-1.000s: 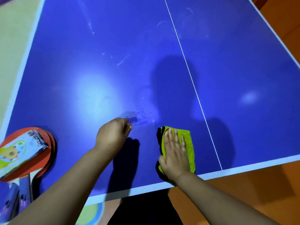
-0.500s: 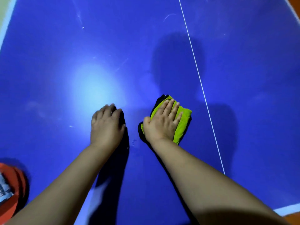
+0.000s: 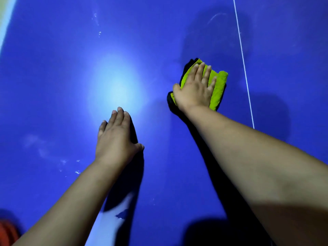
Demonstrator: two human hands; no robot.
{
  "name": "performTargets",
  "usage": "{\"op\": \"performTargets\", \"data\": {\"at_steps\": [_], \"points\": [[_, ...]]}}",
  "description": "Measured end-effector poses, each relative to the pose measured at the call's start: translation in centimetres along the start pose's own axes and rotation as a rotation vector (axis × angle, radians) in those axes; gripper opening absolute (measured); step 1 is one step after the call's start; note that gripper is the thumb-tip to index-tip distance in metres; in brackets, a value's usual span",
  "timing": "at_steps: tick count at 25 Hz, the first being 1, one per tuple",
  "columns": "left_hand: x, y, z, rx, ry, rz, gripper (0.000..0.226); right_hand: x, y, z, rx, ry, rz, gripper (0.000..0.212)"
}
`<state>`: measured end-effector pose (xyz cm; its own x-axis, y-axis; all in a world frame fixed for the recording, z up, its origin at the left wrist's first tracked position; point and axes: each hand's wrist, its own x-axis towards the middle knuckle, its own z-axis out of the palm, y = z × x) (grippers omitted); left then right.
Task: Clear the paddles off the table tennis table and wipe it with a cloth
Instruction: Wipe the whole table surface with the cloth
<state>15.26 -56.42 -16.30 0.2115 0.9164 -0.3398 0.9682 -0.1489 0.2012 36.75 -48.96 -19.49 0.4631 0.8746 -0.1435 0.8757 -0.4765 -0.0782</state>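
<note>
Cloth (image 3: pixel 218 87) farther out, right hand (image 3: pixel 194 90) flat

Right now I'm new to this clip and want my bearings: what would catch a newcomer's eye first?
The yellow-green cloth stands out against the deep blue table, pressed flat under the right hand, just left of the white line. The left hand lies flat on the bare surface nearer the person, its fingertips at the edge of a bright patch of glare.

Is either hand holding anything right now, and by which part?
Nothing is gripped. The right hand presses flat on top of the green cloth; the left hand lies flat on the blue table.
</note>
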Motion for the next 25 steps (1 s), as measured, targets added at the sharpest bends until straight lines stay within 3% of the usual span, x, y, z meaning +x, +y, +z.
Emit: {"op": "performTargets", "data": {"at_steps": [5,11,15,19,25], "points": [[0.0,0.1,-0.1,0.007,-0.02,-0.004,0.103,4.0,-0.3,-0.8,-0.089,-0.022,-0.232,0.074],[-0.1,-0.2,0.0,0.02,-0.021,0.022,0.097,0.0,0.2,-0.6,-0.124,-0.063,-0.496,0.073],[-2.9,-1.9,0.6,-0.005,0.128,0.096,0.073,-6.8,-0.2,0.1,-0.148,-0.1,-0.617,0.082],[-7.1,-4.5,1.3,-0.146,0.319,0.09,0.03,-14.4,0.2,0.8,-0.156,-0.124,-0.679,0.089],[-15.2,-7.9,0.6,-0.226,0.22,0.058,0.019,-27.3,1.0,2.6,-0.153,-0.108,-0.664,0.083]]}}
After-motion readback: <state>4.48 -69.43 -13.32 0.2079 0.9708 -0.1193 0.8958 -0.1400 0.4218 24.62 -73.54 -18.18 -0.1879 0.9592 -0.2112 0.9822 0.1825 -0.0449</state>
